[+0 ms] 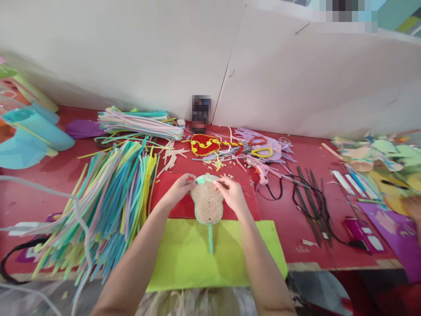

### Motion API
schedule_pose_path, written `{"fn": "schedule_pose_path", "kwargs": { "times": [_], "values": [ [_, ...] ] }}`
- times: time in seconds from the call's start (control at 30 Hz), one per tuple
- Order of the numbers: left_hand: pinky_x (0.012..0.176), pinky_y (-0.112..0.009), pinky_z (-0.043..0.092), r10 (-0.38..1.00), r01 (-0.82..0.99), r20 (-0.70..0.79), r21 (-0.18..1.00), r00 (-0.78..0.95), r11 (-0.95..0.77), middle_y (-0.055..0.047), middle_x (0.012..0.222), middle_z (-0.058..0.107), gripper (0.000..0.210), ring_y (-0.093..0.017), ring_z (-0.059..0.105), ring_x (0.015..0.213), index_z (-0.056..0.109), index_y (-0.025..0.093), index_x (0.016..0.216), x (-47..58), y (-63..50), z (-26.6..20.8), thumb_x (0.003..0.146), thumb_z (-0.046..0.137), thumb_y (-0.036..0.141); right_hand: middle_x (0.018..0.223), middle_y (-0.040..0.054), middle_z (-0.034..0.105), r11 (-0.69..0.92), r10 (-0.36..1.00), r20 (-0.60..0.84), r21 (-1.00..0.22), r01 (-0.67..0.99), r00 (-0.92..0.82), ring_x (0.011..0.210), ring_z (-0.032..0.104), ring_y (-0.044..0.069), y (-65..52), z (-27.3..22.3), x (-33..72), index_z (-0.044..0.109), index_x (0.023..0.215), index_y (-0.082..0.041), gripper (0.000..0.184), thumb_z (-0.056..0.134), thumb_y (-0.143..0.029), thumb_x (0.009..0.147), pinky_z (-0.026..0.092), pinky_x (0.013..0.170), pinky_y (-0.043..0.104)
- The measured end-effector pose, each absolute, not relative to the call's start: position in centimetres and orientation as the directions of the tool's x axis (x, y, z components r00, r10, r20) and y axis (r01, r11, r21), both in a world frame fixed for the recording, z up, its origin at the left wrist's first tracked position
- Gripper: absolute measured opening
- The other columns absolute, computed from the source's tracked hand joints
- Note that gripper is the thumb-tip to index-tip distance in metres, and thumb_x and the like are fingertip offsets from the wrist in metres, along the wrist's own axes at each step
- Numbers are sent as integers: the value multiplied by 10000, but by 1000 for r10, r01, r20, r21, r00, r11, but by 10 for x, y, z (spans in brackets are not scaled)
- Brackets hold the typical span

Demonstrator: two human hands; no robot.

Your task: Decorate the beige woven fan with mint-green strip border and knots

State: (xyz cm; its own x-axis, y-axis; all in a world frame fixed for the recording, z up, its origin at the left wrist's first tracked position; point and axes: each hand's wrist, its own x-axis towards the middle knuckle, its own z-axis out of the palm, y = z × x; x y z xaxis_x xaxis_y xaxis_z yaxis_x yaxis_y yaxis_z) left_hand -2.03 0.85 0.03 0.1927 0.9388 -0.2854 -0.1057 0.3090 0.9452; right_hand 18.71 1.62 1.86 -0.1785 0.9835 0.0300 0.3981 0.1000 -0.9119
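A small fan-shaped piece [208, 202], beige with a pale green edging and a green stem, lies in front of me with its stem pointing at me. My left hand [180, 189] pinches the fan's upper left rim between thumb and fingers. At the upper right rim my right hand [231, 192] has thumb and fingertips closed on the edge. A bright green spot shows near the left fingertips. Beneath the stem is a lime-green sheet [184, 259]; a red board [243, 206] lies under the upper part.
Left of me spreads a large heap of pipe cleaners [115, 193]. Scissors [261, 152], a red heart-shaped piece [204, 145] and a pink glue gun [261, 170] lie beyond my hands. A black cable [297, 206] and dark thin rods [311, 197] are to the right.
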Motion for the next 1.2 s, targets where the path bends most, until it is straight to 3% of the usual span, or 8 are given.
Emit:
{"fn": "schedule_pose_path", "kwargs": {
  "times": [0.13, 0.27, 0.43, 0.57, 0.7, 0.87, 1.2],
  "values": [
    [722, -290, 483, 950, -133, -262, 949, 173, 286, -67, 923, 690, 364, -175, 639, 809, 551, 176, 1046, -19, 9, 1, 712, 609, 310, 696, 20, 677, 149, 985, 86, -869, 471, -153, 683, 643, 174, 17, 21, 185, 630, 806, -206, 227, 521, -399, 851, 469, 679, 281],
    [899, -336, 451, 975, -36, -113, 992, 190, 122, -117, 1161, 648, 420, -232, 599, 1053, 595, 158, 1121, -15, 10, -2, 751, 616, 356, 711, 20, 680, 192, 978, 124, -846, 498, -165, 690, 646, 178, 19, 24, 187, 626, 821, -212, 224, 517, -405, 857, 474, 683, 282],
    [862, -348, 465, 978, 86, -88, 994, 187, 73, -96, 1073, 688, 406, -241, 624, 968, 647, 156, 1084, -12, 11, -10, 773, 602, 412, 703, 21, 677, 212, 976, 162, -855, 474, -146, 694, 649, 174, 20, 24, 187, 627, 844, -205, 209, 528, -389, 861, 491, 703, 287],
    [885, -361, 459, 987, 65, -122, 991, 107, 115, -99, 1091, 687, 381, -244, 618, 998, 660, 151, 1072, -11, 12, -14, 805, 546, 398, 860, 55, 688, 283, 951, 308, -865, 415, -9, 826, 645, 186, 14, 22, 189, 639, 899, -217, 181, 549, -369, 858, 510, 777, 325],
    [918, -355, 449, 990, 27, -140, 990, 19, 139, -101, 1119, 679, 370, -236, 613, 1030, 661, 148, 1068, -11, 12, -13, 780, 562, 360, 851, 50, 687, 421, 901, 423, -795, 436, -99, 872, 632, 198, 6, 14, 185, 670, 816, -240, 92, 605, -302, 831, 500, 843, 366],
    [921, -339, 450, 991, -4, -120, 993, -65, 120, -96, 1146, 669, 363, -224, 610, 1044, 655, 160, 1087, -9, 8, -6, 790, 574, 350, 821, 32, 697, 395, 917, 362, -767, 506, -168, 833, 636, 186, -1, 9, 172, 673, 821, -245, 96, 593, -291, 844, 487, 825, 342],
    [907, -325, 455, 992, 18, -83, 996, -93, 85, -92, 1111, 679, 344, -217, 614, 1020, 658, 157, 1073, -4, 1, 3, 823, 547, 365, 768, 8, 714, 262, 959, 278, -788, 557, -58, 771, 644, 198, -16, 20, 151, 657, 753, -252, 58, 650, -289, 797, 433, 870, 385]
  ]
}}
